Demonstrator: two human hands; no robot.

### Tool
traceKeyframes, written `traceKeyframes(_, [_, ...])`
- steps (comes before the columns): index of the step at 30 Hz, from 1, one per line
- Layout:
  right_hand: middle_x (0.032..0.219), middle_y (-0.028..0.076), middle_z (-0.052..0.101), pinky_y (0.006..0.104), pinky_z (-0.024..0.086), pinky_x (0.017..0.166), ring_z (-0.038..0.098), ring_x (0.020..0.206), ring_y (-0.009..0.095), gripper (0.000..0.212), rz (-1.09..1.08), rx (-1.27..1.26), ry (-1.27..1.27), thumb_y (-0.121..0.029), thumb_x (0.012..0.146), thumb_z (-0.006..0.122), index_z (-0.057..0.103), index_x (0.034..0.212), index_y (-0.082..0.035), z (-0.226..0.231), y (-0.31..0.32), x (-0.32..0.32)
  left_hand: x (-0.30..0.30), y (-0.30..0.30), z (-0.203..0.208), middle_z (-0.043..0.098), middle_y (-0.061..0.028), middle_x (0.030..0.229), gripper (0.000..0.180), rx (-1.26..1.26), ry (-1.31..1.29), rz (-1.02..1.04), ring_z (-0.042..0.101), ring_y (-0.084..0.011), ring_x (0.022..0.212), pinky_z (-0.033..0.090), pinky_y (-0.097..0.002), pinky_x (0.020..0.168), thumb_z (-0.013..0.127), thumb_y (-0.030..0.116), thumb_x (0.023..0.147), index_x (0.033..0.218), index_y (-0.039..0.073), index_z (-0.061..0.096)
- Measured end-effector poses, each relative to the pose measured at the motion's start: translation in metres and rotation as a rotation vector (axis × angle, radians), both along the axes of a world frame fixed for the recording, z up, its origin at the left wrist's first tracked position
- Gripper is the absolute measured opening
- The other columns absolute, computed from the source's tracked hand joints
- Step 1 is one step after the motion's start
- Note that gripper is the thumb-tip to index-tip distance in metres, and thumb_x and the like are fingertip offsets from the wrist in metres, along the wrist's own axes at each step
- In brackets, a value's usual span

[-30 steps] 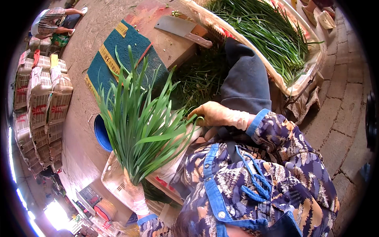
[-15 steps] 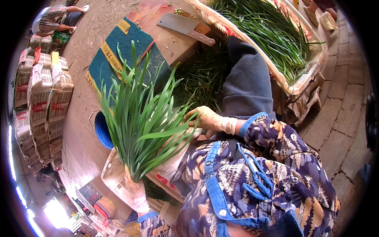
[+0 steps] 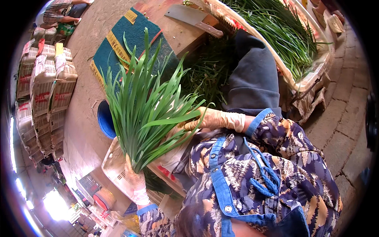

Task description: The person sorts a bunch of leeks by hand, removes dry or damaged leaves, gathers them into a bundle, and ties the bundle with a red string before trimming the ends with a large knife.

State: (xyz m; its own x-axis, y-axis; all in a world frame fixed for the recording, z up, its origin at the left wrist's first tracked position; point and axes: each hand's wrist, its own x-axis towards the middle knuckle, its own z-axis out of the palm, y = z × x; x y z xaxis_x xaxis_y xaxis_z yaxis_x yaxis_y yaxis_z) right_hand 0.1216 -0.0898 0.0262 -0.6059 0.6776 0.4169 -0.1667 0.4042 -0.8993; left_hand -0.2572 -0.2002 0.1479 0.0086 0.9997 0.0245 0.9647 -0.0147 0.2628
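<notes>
My gloved left hand (image 3: 135,177) is closed around the base of a large bunch of garlic chives (image 3: 144,118), and the green leaves fan up and away from me. At the right side of the fan, my gloved right hand (image 3: 209,119) has its fingers bent among the leaf tips, seemingly pinching some; leaves partly cover the fingertips. Below the bunch, beside my left hand, is a pale plastic crate (image 3: 114,168) with more greens partly hidden inside.
A cleaver (image 3: 189,17) lies on a wooden block (image 3: 173,33) ahead, beside a teal mat (image 3: 118,43). A basket (image 3: 294,83) heaped with chives stands at the right. Loose greens (image 3: 205,75) lie by my knee. A blue bucket (image 3: 106,118) and stacked crates (image 3: 43,91) are leftward.
My right hand has moved slightly right and down along the leaf tips. My left hand keeps its hold on the bunch. The whole view has shifted a little.
</notes>
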Motion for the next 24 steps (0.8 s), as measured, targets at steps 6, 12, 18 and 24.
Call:
traceKeyframes(6, [0.101,0.015,0.070,0.0379,0.051,0.078,0.066,0.091,0.026,0.029,0.149,-0.395,-0.344,-0.028,0.094,0.062,0.068,0.107,-0.002,0.059,0.004,-0.004,-0.004,-0.007,-0.001,0.058,-0.0190,0.125,0.082,0.001,-0.011,0.012,0.059,-0.0351,0.110,0.047,-0.0392,0.093,0.061,-0.016,0.072,0.147,0.012,0.039])
traceKeyframes(12, [0.109,0.012,0.065,0.0344,0.050,0.086,0.061,0.104,0.025,0.030,-0.112,-0.784,0.254,-0.026,0.091,0.063,0.065,0.111,-0.003,-0.036,0.004,-0.026,0.012,0.003,0.019,0.060,-0.0186,0.106,0.075,0.047,0.087,-0.058,0.060,-0.0379,0.088,0.049,-0.0434,0.076,0.064,-0.008,0.075,0.145,0.011,0.042])
traceKeyframes(18, [0.099,0.017,0.069,0.0380,0.052,0.082,0.066,0.090,0.033,0.031,-0.331,-0.488,-0.660,-0.018,0.085,0.063,0.066,0.114,-0.009,-0.005,0.027,0.046,0.008,0.030,0.062,0.063,-0.0165,0.116,0.077,0.215,0.218,-0.124,0.065,-0.0324,0.094,0.053,-0.0389,0.077,0.064,-0.010,0.075,0.145,0.013,0.043])
traceKeyframes(24, [0.101,0.013,0.068,0.0353,0.053,0.080,0.065,0.091,0.029,0.027,-0.940,0.102,-0.229,-0.003,0.082,0.067,0.068,0.109,-0.006,0.094,0.059,0.097,0.035,0.121,0.181,0.052,-0.0166,0.140,0.087,0.461,0.432,-0.133,0.067,-0.0339,0.098,0.057,-0.0397,0.073,0.059,-0.005,0.080,0.155,0.015,0.019])
